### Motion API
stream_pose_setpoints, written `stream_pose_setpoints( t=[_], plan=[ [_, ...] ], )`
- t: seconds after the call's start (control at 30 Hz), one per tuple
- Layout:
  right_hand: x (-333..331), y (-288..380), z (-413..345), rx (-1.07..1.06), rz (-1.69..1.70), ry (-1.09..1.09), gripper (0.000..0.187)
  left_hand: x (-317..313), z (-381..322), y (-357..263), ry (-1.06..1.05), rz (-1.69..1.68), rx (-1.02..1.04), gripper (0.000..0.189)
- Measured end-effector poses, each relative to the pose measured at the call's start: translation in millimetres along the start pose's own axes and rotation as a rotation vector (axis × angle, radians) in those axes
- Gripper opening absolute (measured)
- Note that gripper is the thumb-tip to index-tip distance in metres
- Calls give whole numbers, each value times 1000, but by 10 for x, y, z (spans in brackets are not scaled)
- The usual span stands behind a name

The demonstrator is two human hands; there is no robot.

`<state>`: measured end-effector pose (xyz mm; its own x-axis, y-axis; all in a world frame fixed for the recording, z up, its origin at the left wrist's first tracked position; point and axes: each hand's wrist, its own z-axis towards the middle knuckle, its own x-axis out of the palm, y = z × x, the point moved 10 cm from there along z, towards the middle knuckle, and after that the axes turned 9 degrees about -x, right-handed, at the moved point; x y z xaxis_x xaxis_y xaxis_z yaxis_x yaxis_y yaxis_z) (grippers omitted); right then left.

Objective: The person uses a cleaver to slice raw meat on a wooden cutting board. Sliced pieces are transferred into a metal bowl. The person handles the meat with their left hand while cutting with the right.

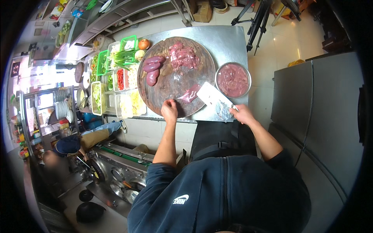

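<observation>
On a round wooden chopping block [183,83], my left hand [169,111] pinches the thin end of a flat piece of raw meat [191,93] at the near edge. My right hand [242,114] grips the handle of a cleaver [215,95], whose blade reaches over the block's right rim beside that piece. Several whole kidneys [152,67] lie at the block's left. A heap of cut raw meat [182,56] sits at its far side. A round metal bowl [249,85] to the right holds sliced meat in reddish liquid.
Left of the block stand plastic containers of cut vegetables [97,108], green baskets [128,37] and an onion [144,44]. A black tripod [258,24] stands beyond the steel table [230,43]. A person [68,145] is at the stove on the left; a grey cabinet [317,102] is at right.
</observation>
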<state>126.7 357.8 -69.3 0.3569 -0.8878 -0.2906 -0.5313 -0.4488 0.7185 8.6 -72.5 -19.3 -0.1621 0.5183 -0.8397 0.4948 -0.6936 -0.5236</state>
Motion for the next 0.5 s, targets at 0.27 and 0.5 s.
stream_pose_setpoints(
  t=[0.27, 0.5],
  plan=[
    [87, -73, -180, -12, 105, -27, 36, 36, -138, -487, 200, -113, 193, 34],
    [476, 119, -165, -15, 262, -53, 27, 279, -518, -891, 195, 115, 487, 24]
  ],
)
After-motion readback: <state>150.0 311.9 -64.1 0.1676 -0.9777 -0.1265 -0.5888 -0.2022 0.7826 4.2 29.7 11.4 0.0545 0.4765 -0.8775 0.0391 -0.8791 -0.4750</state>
